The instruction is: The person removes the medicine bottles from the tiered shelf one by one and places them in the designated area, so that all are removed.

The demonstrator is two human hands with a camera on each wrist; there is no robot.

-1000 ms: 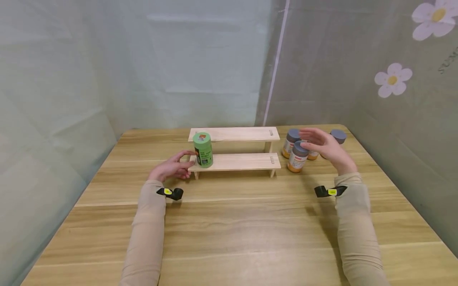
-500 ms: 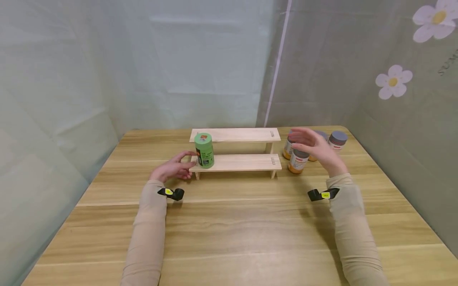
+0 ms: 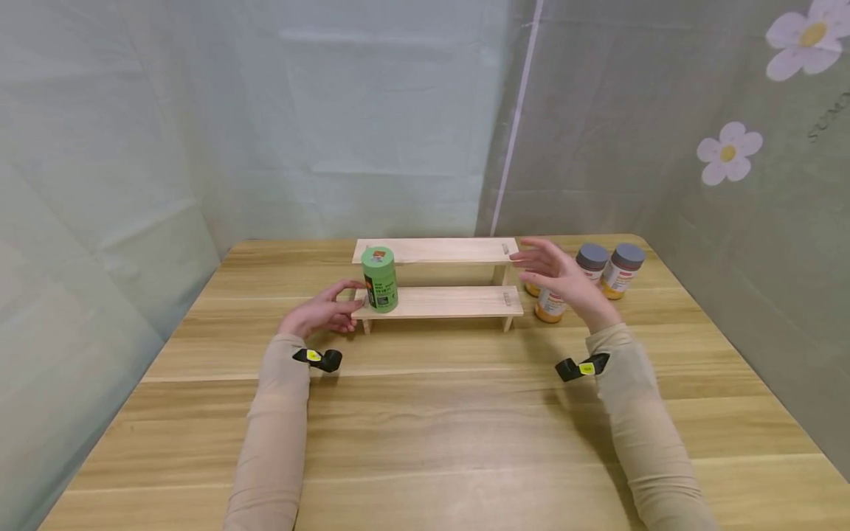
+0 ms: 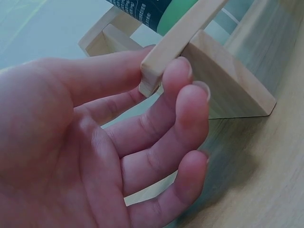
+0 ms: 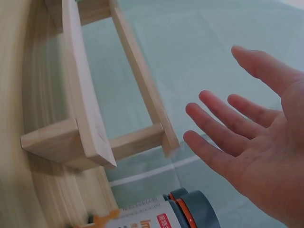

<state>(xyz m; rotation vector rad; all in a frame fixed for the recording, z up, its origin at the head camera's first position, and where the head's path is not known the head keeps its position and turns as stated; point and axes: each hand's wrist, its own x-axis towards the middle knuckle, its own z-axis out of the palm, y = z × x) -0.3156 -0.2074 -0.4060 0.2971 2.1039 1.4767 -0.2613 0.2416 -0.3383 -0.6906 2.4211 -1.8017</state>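
At the left end of a two-step wooden shelf [image 3: 451, 302], my left hand [image 3: 320, 310] pinches the end of the lower board. The left wrist view shows the thumb and curled fingertips around that board end [image 4: 164, 54]. A green canister [image 3: 383, 284] stands upright on the lower step, right beside this hand. My right hand [image 3: 572, 284] is raised near the shelf's right end, its fingers spread and holding nothing. It partly covers a bottle with a grey lid and orange base [image 3: 550, 308]; the right wrist view shows bottles [image 5: 164, 216] below the hand.
Two more grey-lidded bottles [image 3: 622, 271] stand at the back right of the wooden table [image 3: 451, 428], and another is mostly hidden behind the right hand. A pale curtain [image 3: 372, 118] hangs behind the table, and a flowered one is on the right.
My right hand has moved left from over the bottles toward the right end of the shelf, uncovering the bottles at the back right. The left hand keeps its hold.
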